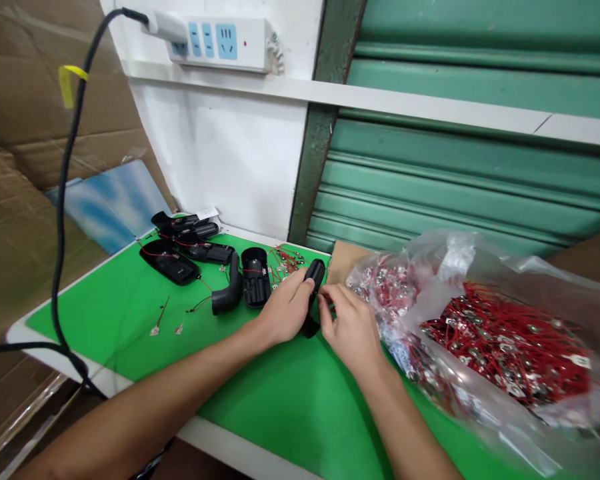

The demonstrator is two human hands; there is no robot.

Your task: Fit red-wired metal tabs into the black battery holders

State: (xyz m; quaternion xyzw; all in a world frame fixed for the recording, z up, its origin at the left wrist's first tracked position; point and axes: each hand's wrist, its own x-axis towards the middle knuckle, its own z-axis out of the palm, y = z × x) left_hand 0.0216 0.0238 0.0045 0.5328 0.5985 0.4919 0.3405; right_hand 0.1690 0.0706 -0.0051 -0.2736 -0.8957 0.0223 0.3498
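My left hand [286, 305] is wrapped round a black plastic housing [316, 271], which it holds tilted above the green mat. Close against the housing's right side is my right hand [349, 321], its thumb and forefinger pinched together. Whatever sits between those fingertips is too small to make out. Left of my hands lies an open black housing [255, 277] with a red wire across it. Beside that is a curved black piece [229, 288]. Behind my left hand is a small pile of red-wired metal contacts [289, 260].
A clear plastic bag [460, 250] full of red-wired contacts [510, 347] takes up the right side. More black housings [170, 261] lie at the back left. Loose contacts [155, 330] rest on the green mat [260, 393]. A black cable [63, 220] hangs at the left from a power strip [253, 47].
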